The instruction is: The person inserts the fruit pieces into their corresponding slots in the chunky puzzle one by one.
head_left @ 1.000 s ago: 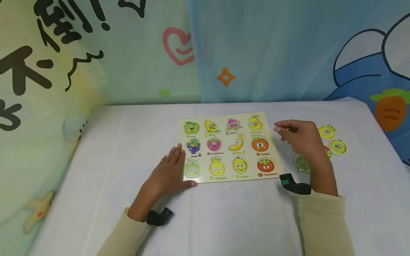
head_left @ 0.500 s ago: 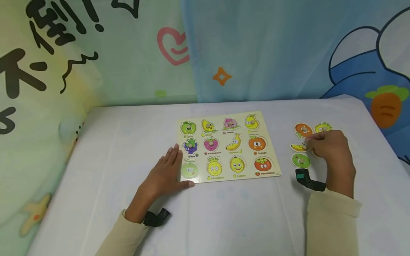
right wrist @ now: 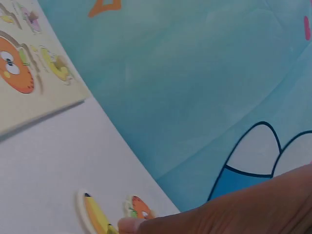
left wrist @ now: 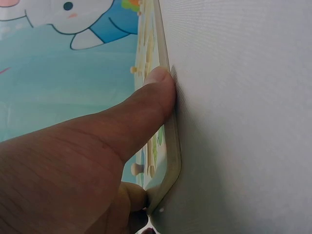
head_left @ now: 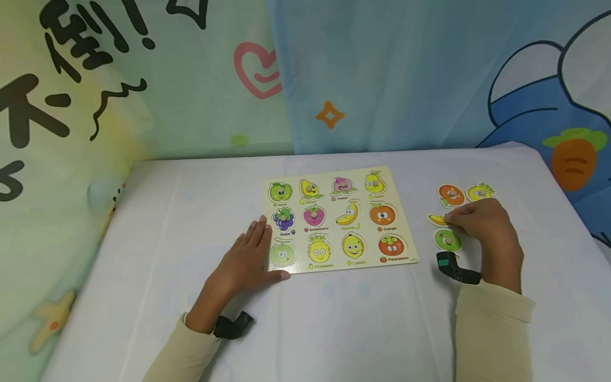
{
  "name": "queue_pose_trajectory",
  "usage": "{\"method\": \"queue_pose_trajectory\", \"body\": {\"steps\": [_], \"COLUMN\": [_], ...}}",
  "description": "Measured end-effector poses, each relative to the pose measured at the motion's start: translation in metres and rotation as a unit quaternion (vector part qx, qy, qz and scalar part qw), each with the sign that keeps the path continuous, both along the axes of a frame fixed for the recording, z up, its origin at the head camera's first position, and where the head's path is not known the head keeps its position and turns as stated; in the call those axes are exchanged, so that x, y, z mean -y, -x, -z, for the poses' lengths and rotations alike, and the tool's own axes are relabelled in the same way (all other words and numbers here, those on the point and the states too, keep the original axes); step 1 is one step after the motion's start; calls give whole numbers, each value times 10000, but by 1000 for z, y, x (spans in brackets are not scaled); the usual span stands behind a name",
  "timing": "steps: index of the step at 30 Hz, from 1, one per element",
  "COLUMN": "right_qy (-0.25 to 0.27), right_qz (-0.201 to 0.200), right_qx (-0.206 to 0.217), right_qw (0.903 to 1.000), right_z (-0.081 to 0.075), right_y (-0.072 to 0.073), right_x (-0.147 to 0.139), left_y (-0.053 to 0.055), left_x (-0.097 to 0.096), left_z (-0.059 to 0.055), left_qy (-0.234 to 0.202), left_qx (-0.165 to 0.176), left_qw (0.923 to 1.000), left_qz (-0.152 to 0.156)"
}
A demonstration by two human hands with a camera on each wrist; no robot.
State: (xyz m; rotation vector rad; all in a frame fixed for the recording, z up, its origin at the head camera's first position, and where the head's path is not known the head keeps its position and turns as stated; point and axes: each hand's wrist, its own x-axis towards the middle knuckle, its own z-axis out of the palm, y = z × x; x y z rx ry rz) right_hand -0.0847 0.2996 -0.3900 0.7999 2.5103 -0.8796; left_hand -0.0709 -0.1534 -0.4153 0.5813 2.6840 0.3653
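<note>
My left hand (head_left: 238,268) lies along the left edge of a pale yellow fruit puzzle board (head_left: 400,227). Its fingers are fairly straight, and in the left wrist view the thumb (left wrist: 146,105) presses against the board's edge. To the right of the board, my right hand (head_left: 489,225) pinches a banana puzzle piece (head_left: 436,219) at or near the table surface. The same banana piece (right wrist: 96,214) shows beside the thumb in the right wrist view. A round green piece (head_left: 448,240) lies just below it; an orange piece (head_left: 451,195) lies above.
A pineapple piece (head_left: 479,191) lies behind my right hand, which covers other ground there. The board has several knobbed fruits in its upper rows and printed fruits such as the banana (head_left: 348,213). A patterned curtain (head_left: 382,79) stands behind the white-covered table (head_left: 334,329).
My right hand went from the board's right side out to the loose pieces, reached the banana piece, and has shifted it slightly left. The left hand stayed on the board.
</note>
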Motion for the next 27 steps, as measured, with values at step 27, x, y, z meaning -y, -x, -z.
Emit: {"method": "queue_pose_trajectory", "body": {"steps": [27], "right_qy": [526], "right_qz": [-886], "right_qx": [-1848], "right_qw": [9774], "right_z": [3], "right_y": [21], "right_x": [57], "left_y": [0], "left_x": [-1], "left_z": [0], "left_qy": [-8], "left_qx": [44], "left_qw": [10000], "left_qz": [-31]}}
